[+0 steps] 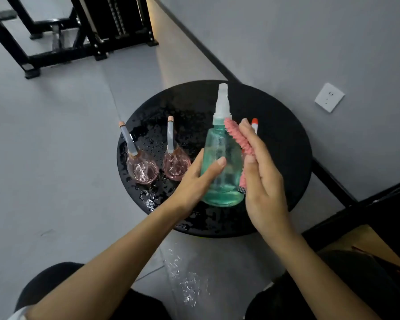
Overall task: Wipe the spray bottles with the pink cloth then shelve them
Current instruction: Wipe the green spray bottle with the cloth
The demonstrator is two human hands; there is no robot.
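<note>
Right hand presses pink cloth against green bottle.

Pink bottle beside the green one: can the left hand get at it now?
Probably, once freed: the left hand grips the green bottle. The pink bottle stands just beside that hand, nothing between them.
</note>
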